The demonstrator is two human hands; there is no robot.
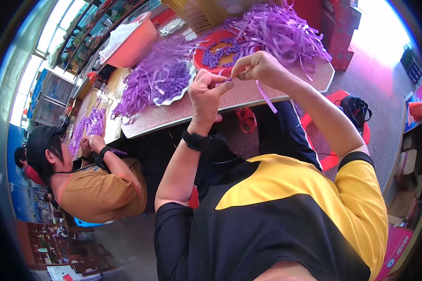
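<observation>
Over the near edge of the table, my left hand (205,97) and my right hand (261,69) meet with pinched fingers on a purple ribbon (267,99). One end of it dangles below my right hand; the part between the fingertips is small and mostly covered. Just beyond my hands sits a red basin (198,61) with small purple pieces (214,57) in it. To the left, a white scalloped dish (169,102) is heaped with similar purple pieces (174,80). Loose purple ribbons (282,32) pile up behind my right hand, and more ribbons (137,89) lie left of the dish.
A yellow crate (195,18) and a pink tub (135,46) with a white liner stand at the back. A co-worker (101,189) sits at my left, hands on purple ribbons. Right of my legs is a red stool (332,161) with a black bag (355,108).
</observation>
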